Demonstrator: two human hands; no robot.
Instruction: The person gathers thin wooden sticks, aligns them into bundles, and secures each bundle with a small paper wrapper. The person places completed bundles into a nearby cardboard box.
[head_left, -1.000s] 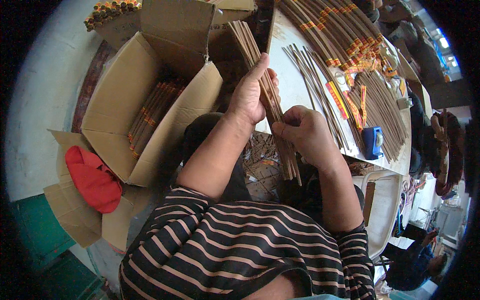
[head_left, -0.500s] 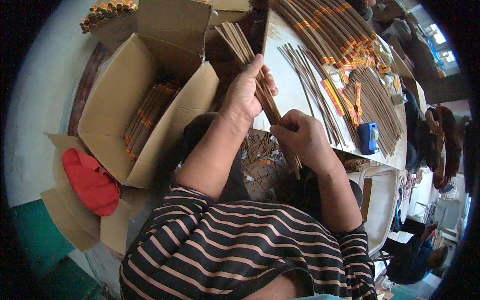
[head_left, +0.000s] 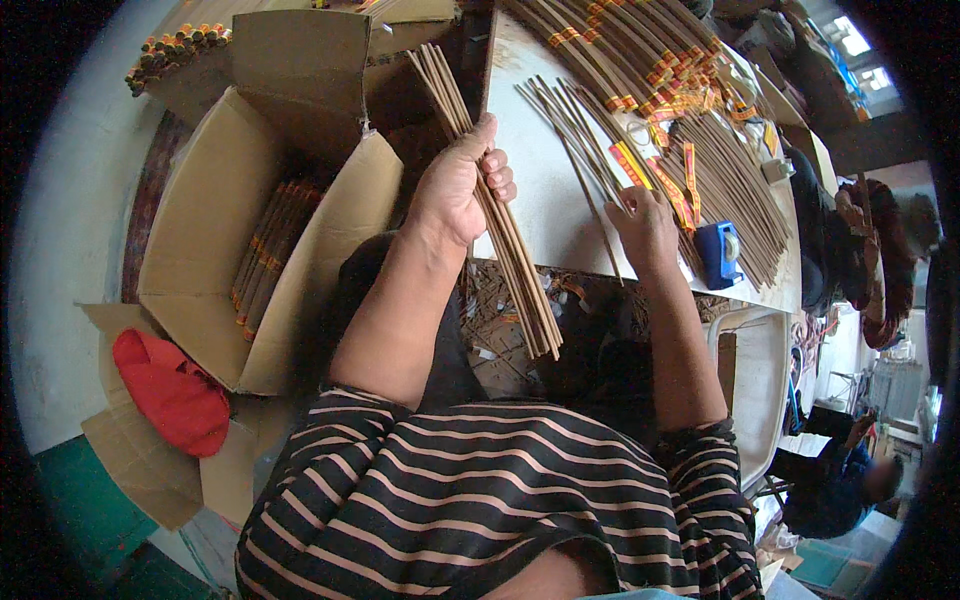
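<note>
A bundle of thin brown incense sticks [head_left: 518, 268] slants across my left hand [head_left: 455, 190], which is closed round its middle. The bundle's upper end sticks out past my thumb, and its lower end hangs over the gap in front of my lap. On the table's near side, my right hand [head_left: 648, 232] has its fingers bent and pinched on a few loose incense sticks [head_left: 575, 130]. Red and yellow paper bands [head_left: 630, 168] lie just beyond those fingers. A blue tape dispenser [head_left: 716, 256] stands to the right of that hand.
Banded stick bundles [head_left: 640, 50] and a pile of loose sticks [head_left: 735, 195] cover the white table [head_left: 510, 90]. At left, an open cardboard box [head_left: 190, 235] contains banded bundles. A red cloth item [head_left: 172, 390] lies on its flap. Broken sticks [head_left: 495, 325] litter the floor. Another person [head_left: 845, 490] is at far right.
My right hand has left the bundle's lower part and moved right to the loose sticks on the table. The bundle stays in my left hand. The whole view has shifted slightly.
</note>
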